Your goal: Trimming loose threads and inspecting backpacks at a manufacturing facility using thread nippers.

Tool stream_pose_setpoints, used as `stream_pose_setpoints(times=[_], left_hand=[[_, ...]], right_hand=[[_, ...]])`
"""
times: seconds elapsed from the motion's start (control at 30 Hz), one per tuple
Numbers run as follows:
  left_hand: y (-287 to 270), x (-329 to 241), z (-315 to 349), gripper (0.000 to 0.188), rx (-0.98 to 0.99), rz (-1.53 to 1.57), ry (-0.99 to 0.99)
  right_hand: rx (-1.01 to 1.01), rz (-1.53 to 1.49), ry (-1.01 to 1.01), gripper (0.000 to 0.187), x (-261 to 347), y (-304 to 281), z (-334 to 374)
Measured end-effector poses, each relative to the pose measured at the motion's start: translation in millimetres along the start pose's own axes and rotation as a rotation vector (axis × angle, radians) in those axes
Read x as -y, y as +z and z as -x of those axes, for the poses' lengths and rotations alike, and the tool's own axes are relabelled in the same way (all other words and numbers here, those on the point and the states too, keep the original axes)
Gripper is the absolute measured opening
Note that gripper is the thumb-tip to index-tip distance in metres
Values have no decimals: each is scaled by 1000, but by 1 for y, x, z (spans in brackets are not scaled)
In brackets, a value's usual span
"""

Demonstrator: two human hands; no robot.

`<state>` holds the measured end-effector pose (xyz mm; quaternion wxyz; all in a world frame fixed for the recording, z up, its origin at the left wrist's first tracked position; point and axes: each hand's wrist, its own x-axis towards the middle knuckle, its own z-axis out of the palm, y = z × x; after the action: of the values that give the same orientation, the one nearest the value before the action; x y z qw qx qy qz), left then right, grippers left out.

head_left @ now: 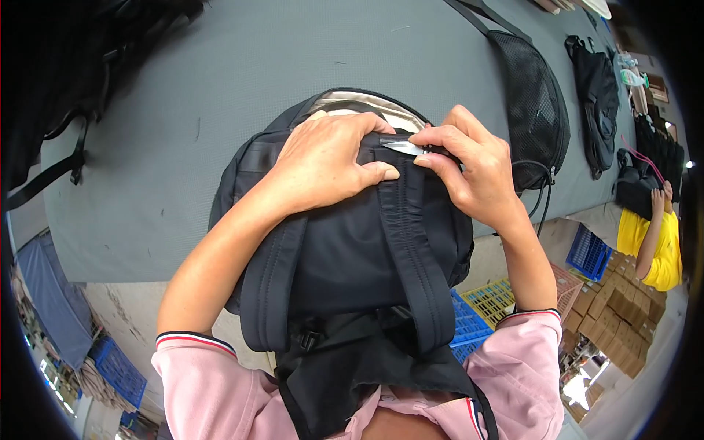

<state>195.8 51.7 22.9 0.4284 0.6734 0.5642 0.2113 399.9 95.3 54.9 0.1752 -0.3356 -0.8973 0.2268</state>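
Observation:
A black backpack (345, 264) lies at the table's near edge, shoulder straps up, its top opening showing a cream lining (385, 110). My left hand (323, 158) rests across its top, thumb and forefinger closing on the fabric beside the upper end of one shoulder strap (407, 242). In my right hand (473, 165) is a pair of small thread snips (403, 148), pinched between thumb and fingers. Their pointed silver blades lie against the strap's top seam, just right of my left fingertips. The handle is mostly hidden by my fingers.
The grey table (242, 66) carries a black mesh bag (532, 95) at right, another black bag (598, 106) beyond it, and dark bags (59, 81) at far left. Plastic crates (488, 301) and cartons (616, 315) stand below. A person in yellow (653, 246) handles a black bag at right.

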Motion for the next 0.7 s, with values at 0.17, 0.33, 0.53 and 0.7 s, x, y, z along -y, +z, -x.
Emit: stream_pose_setpoints(times=[0.17,0.33,0.53,0.7], left_hand=[[3,8,5,49,-161,-73,172],[-33,28,36,61,-668,-141,224],[-20,61,99,92,-577,-199,-269],[-19,58,101,98,-558,-175,-311]], right_hand=[[-117,-231,118,15,-5,12,3],[-387,-630,489,20,-13,2,2],[-318,-288,217,25,17,3,-30],[-9,-246,-7,45,57,30,-57]])
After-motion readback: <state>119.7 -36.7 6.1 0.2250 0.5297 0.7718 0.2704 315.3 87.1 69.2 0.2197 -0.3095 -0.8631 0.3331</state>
